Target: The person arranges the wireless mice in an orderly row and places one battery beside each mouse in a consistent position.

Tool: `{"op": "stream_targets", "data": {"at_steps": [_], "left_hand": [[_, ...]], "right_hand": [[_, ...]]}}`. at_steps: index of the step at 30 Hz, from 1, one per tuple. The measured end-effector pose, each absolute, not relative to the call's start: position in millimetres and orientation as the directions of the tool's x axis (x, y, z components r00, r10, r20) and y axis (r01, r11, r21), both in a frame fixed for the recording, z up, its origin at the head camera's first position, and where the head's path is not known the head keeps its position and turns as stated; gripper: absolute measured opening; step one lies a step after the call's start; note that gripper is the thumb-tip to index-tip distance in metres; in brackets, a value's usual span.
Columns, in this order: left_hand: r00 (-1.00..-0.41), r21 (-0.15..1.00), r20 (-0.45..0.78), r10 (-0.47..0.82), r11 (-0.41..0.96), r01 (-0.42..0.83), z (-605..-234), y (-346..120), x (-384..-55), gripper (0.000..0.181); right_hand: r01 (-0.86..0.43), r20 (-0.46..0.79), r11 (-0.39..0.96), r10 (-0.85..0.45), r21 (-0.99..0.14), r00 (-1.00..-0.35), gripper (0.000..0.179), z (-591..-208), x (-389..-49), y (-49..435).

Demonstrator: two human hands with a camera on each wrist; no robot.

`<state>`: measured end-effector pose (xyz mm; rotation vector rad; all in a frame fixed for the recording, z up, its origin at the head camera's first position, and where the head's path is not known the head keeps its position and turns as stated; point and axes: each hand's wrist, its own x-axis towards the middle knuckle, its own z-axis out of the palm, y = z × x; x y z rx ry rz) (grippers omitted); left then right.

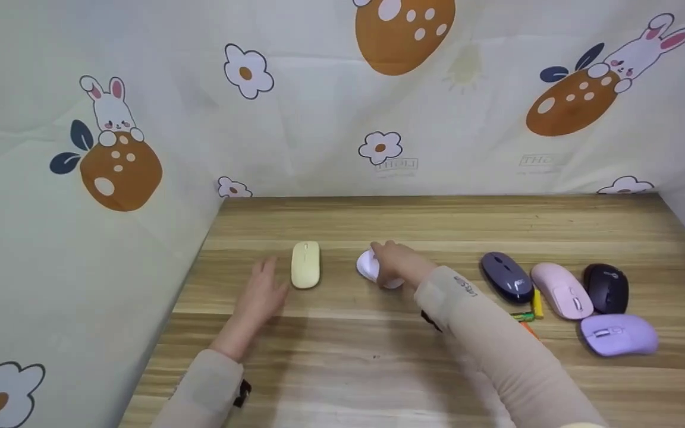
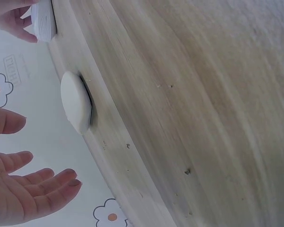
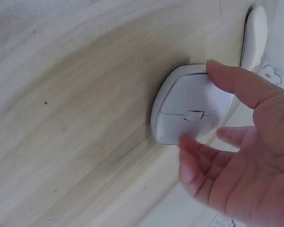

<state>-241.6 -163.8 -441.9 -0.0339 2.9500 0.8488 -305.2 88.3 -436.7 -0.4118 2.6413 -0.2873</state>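
Note:
A pale yellow computer mouse [image 1: 305,265] lies on the wooden table. My left hand [image 1: 261,292] is just left of it, apart from it, with fingers loosely extended and holding nothing. In the left wrist view, the same yellow mouse [image 2: 75,101] is beyond the left fingertips. To its right, a white computer mouse [image 1: 368,265] rests on the table, partly covered by my right hand [image 1: 399,261]. The right wrist view shows my right thumb at one side of the white mouse [image 3: 180,104] and curled fingers at its opposite side, pinching it.
Right of the right forearm are a dark grey mouse [image 1: 506,277], a pink mouse [image 1: 561,290], a black mouse [image 1: 607,289] and a purple mouse [image 1: 619,334]. Between them and the sleeve lie a yellow battery-like stick [image 1: 537,304] and a green one [image 1: 522,317]. A patterned curtain [image 1: 313,142] stands behind the table.

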Motion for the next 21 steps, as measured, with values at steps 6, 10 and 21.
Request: {"op": "stream_targets", "data": {"at_steps": [6, 10, 21], "left_hand": [[-0.998, 0.522, -0.060, -0.002, 0.852, -0.033, -440.5, -163.1, -242.1, 0.056], [-0.999, 0.520, -0.052, 0.016, 0.854, -0.013, -439.2, -161.7, -242.8, 0.054], [-0.999, 0.544, -0.033, 0.027, 0.839, 0.004, -438.4, -163.6, -242.5, 0.050]], "right_hand": [[-0.441, -0.334, 0.882, -0.472, -0.170, -0.816, 0.065, -436.2, -309.0, 95.1], [-0.545, -0.235, 0.834, -0.549, -0.088, -0.802, 0.050, -438.7, -309.6, 101.1], [-0.341, -0.229, 0.922, -0.377, -0.184, -0.897, 0.060, -423.9, -312.1, 95.9]]}}
